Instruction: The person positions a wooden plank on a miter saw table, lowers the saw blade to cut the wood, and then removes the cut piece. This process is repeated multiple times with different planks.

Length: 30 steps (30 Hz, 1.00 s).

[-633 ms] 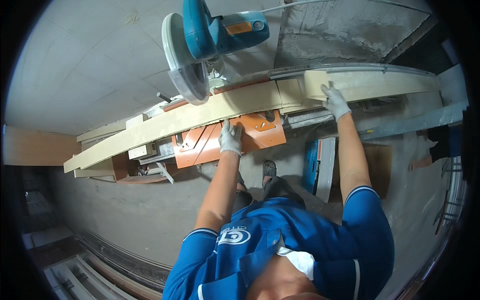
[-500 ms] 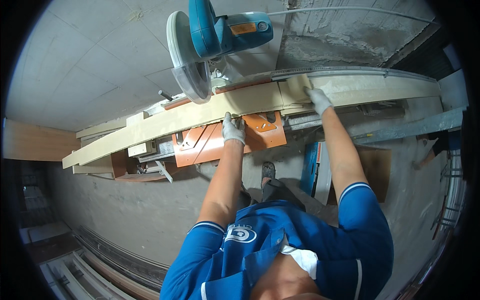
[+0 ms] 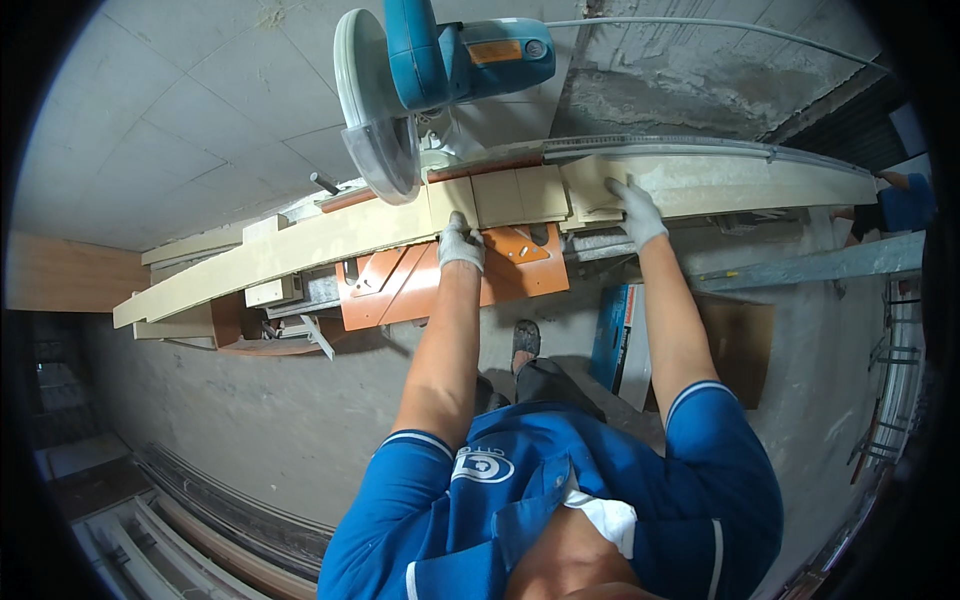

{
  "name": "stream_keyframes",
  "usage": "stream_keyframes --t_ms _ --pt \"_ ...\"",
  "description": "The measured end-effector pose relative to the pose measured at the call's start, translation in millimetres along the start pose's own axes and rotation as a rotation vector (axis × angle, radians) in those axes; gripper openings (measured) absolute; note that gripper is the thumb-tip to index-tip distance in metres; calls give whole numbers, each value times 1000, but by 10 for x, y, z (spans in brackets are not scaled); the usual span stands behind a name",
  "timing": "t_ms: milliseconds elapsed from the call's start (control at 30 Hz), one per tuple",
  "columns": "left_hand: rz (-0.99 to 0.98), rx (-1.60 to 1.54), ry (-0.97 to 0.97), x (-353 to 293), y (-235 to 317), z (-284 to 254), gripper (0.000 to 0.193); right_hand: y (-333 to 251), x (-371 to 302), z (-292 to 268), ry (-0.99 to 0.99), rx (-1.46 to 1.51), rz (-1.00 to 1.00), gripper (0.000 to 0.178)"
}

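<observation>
A long cream board (image 3: pixel 290 248) lies across the saw bench, its right end meeting several short cream pieces in a row. My gloved left hand (image 3: pixel 461 245) grips the front edge of the short cream piece (image 3: pixel 451 201) beside the board's end. Further right, more short pieces (image 3: pixel 518 196) lie side by side. My gloved right hand (image 3: pixel 637 210) is closed on the right side of a small stack of cream pieces (image 3: pixel 588 184); some of its fingers are hidden. A teal miter saw (image 3: pixel 418 65) is raised above the row, its blade under a guard. Beneath my left hand is the orange saw table (image 3: pixel 465 285).
A grey metal beam (image 3: pixel 815 262) juts in at the right, where another person's blue clothing (image 3: pixel 908 205) shows. Below it stand a blue box (image 3: pixel 608 340) and a brown sheet (image 3: pixel 738 345). Long profiles (image 3: pixel 215 500) lie at lower left. A power cord (image 3: pixel 700 17) runs rightward from the saw.
Several short pieces now show between my hands where one longer stretch of board was. My right hand has gone from the block's top corner to the stack's side. The view has shifted slightly.
</observation>
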<state>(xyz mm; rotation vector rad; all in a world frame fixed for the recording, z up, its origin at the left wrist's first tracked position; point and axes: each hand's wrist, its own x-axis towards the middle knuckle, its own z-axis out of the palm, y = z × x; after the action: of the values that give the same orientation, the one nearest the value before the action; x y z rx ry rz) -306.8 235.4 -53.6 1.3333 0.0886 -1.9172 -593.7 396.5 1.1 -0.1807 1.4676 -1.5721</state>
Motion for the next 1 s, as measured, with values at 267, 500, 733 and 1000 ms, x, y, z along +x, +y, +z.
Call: stream_keyframes --t_ms 267,500,733,1000 --pt "185 292 -151 -291 -205 -351 10 308 68 266 -79 236 26 45" --pt "846 1129 -48 -13 -216 14 39 326 78 723 33 -315 50 48" --pt "642 753 -228 59 -200 159 40 227 -155 949 -74 -52 -52 52" --pt "448 611 -545 -654 -336 227 47 304 -573 614 6 29 -244 47"
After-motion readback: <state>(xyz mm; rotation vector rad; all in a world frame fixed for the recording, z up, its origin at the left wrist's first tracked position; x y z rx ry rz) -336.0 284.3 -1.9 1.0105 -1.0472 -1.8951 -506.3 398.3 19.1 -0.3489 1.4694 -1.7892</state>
